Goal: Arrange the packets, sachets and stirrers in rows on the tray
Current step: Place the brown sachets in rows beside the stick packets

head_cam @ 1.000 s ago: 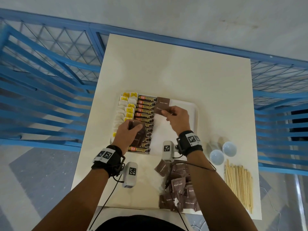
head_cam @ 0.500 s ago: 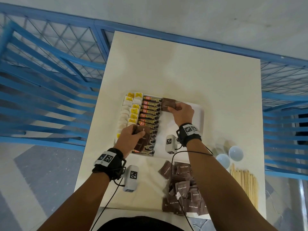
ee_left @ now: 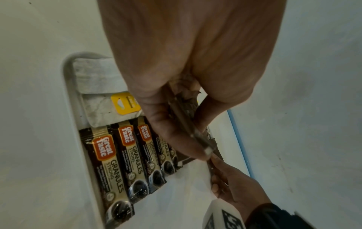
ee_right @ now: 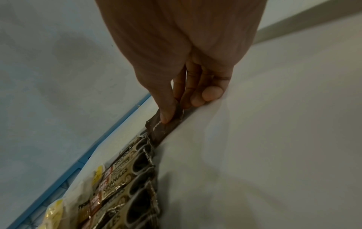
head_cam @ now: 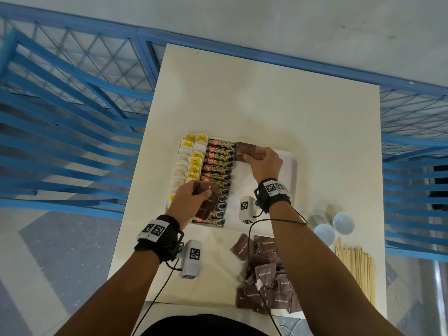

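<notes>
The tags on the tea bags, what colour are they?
Yellow tags, clearest in the left wrist view.

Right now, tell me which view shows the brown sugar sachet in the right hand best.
The head view: the brown sugar sachet lies flat-on at the tray's far end, pinched by the right hand. The right wrist view shows it edge-on; the left wrist view barely shows it.

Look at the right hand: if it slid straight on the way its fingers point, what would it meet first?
Probably the coffee granule sticks: the right hand, pinching a brown sugar sachet, points leftward at that row. Height unclear.

Cream table, blue railings (lattice panels), grey floor
</notes>
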`<action>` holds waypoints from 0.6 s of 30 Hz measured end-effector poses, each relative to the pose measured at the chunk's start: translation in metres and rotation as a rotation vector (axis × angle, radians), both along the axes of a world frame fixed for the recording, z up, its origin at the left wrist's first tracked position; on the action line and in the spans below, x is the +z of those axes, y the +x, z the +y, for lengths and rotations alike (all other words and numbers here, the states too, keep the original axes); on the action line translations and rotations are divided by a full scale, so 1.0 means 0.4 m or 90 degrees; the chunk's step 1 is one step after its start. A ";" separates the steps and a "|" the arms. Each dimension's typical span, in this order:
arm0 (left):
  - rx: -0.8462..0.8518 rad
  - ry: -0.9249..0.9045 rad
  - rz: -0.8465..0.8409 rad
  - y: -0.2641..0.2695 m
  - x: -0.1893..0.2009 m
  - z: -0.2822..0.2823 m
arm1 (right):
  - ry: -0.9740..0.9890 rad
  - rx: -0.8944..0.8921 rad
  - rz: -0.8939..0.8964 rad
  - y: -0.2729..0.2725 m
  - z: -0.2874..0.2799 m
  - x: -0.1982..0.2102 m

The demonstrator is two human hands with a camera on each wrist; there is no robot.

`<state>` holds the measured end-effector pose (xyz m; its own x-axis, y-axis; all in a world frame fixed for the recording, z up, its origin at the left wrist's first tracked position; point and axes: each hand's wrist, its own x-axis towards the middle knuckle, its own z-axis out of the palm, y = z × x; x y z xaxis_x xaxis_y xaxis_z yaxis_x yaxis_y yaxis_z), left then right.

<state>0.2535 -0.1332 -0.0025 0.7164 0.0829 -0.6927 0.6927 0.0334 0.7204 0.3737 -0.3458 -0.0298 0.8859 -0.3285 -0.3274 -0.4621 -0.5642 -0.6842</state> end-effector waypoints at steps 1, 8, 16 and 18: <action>0.002 -0.001 -0.002 0.000 0.001 0.000 | -0.001 -0.002 0.001 -0.002 0.000 -0.001; 0.016 0.000 -0.018 0.000 0.016 0.002 | 0.017 -0.036 -0.034 -0.028 -0.008 0.042; 0.051 -0.019 -0.064 0.007 0.051 -0.017 | 0.183 0.260 0.049 -0.150 0.048 0.109; 0.051 -0.008 -0.074 0.006 0.051 -0.022 | 0.211 0.307 0.089 -0.171 0.052 0.118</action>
